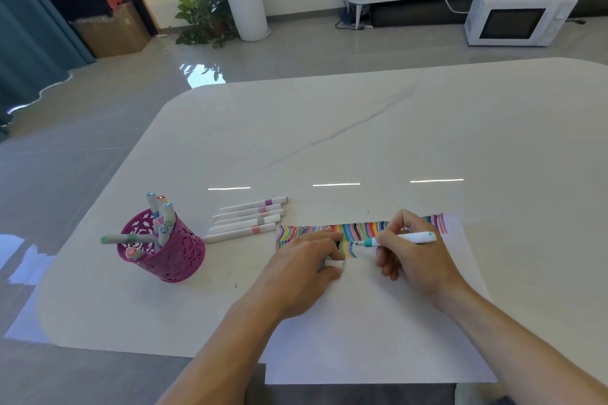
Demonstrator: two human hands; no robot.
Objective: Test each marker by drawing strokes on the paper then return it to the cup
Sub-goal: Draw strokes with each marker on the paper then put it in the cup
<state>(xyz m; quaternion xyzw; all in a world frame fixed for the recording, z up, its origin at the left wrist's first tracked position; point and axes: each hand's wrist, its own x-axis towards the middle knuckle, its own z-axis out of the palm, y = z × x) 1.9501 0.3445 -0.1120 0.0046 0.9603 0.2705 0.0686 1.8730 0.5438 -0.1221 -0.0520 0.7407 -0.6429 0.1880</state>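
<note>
One marker (399, 238), gripped in right hand (413, 258)

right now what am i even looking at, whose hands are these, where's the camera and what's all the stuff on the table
There is no machine here, only a person working with two bare hands. The single picture comes from a camera worn on the person's head, looking forward and down, so the arms enter from the bottom edge.

The right hand holds a teal marker with its tip on a white paper, adding to a band of coloured strokes. The left hand rests on the paper and pinches a small white piece, probably the marker's cap.

On the pale table, left of the paper, a row of loose markers lies flat, and a pink cup holds more markers.
</note>
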